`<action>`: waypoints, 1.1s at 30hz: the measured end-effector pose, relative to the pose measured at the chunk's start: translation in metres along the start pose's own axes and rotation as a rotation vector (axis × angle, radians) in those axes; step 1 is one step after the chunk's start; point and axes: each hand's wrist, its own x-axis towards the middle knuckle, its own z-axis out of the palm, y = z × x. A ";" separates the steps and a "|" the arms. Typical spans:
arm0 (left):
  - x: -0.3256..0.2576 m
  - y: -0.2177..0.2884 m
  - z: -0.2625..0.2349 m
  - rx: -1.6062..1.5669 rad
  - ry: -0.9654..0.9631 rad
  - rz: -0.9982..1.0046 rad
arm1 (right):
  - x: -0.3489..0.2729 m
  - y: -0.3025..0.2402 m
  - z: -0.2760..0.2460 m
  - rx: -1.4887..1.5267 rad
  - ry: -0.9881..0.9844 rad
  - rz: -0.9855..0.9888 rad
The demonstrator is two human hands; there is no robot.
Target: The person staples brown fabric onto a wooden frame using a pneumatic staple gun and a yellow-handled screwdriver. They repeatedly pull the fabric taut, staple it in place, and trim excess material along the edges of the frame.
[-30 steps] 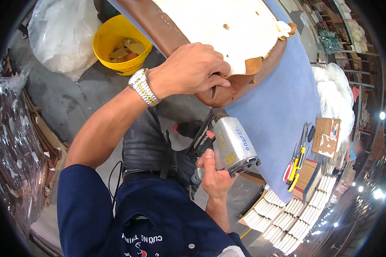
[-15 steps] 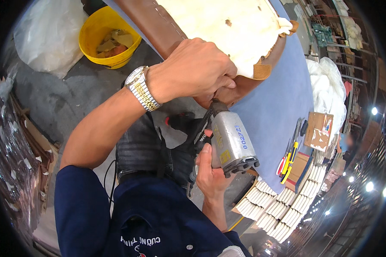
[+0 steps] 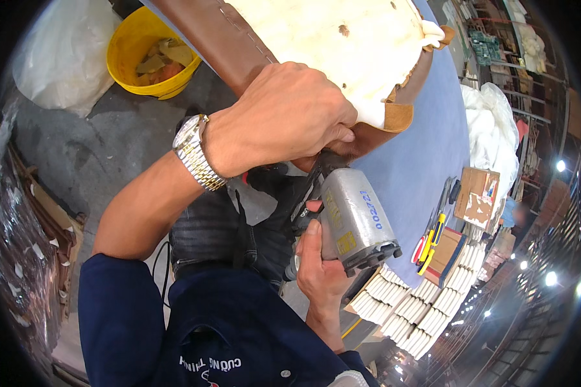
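My left hand [image 3: 297, 113], with a metal-band watch [image 3: 199, 151] on its wrist, is closed on the edge of brown leather [image 3: 361, 140]. The leather wraps a cushioned piece with a pale cream underside [image 3: 323, 35], where a row of staples runs along the rim. From below, my right hand [image 3: 321, 274] grips a silver pneumatic staple gun [image 3: 358, 209]. Its dark nose meets the leather just under my left fingers; the exact contact point is hidden. The piece rests on a blue-covered work surface [image 3: 426, 135].
Scissors and a yellow utility knife [image 3: 430, 244] lie at the blue surface's right edge. Beyond are cardboard boxes [image 3: 476, 195] and stacked pale strips [image 3: 426, 309]. At the far left stand a yellow bucket of scraps [image 3: 126, 55] and a white plastic bag [image 3: 61, 58].
The view has shifted slightly, with the bucket further left. The staple gun sits a little further right and lower in view. Both hands keep their holds.
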 end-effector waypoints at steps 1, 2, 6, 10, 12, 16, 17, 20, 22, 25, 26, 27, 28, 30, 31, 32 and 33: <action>-0.001 0.000 0.000 0.001 0.011 0.003 | 0.000 0.000 -0.003 0.007 -0.012 0.020; -0.001 0.000 0.000 -0.011 0.012 0.010 | 0.000 -0.002 -0.008 0.037 -0.025 0.075; -0.005 0.002 0.002 -0.045 0.015 0.017 | 0.007 -0.022 -0.020 0.072 -0.071 0.213; -0.006 0.001 0.007 -0.055 0.017 0.036 | 0.015 -0.004 -0.032 -0.221 -0.148 -0.095; -0.005 -0.002 -0.001 -0.040 -0.021 0.017 | 0.023 -0.001 -0.033 -0.106 -0.183 -0.043; -0.004 0.000 -0.022 -0.012 -0.192 -0.034 | 0.009 -0.002 -0.041 0.252 -0.227 0.111; 0.001 0.002 -0.029 -0.020 -0.214 -0.037 | 0.000 0.004 -0.046 0.267 -0.239 0.080; 0.011 0.017 -0.034 0.023 -0.325 -0.141 | -0.033 0.019 -0.061 0.360 -0.257 0.267; 0.019 0.035 -0.014 0.166 -0.212 -0.089 | -0.046 0.038 -0.063 0.271 -0.298 0.363; 0.011 0.026 0.014 0.142 0.095 -0.034 | -0.059 0.059 -0.055 0.230 -0.312 0.255; 0.001 0.029 0.011 0.036 0.122 -0.111 | -0.063 0.065 -0.056 0.195 -0.295 0.235; -0.011 0.030 0.005 -0.061 0.157 -0.199 | -0.066 0.071 -0.056 0.201 -0.324 0.187; -0.018 0.027 0.007 -0.332 0.244 -0.222 | -0.068 0.077 -0.057 0.208 -0.351 0.138; -0.023 0.023 0.002 -0.329 0.212 -0.227 | -0.069 0.083 -0.059 0.216 -0.369 0.116; -0.024 0.023 0.000 -0.327 0.203 -0.233 | -0.071 0.086 -0.060 0.222 -0.372 0.109; -0.024 0.024 -0.005 -0.280 0.163 -0.228 | -0.071 0.088 -0.060 0.231 -0.350 0.122; -0.023 0.021 -0.010 -0.147 0.130 -0.091 | -0.069 0.088 -0.059 0.254 -0.334 0.129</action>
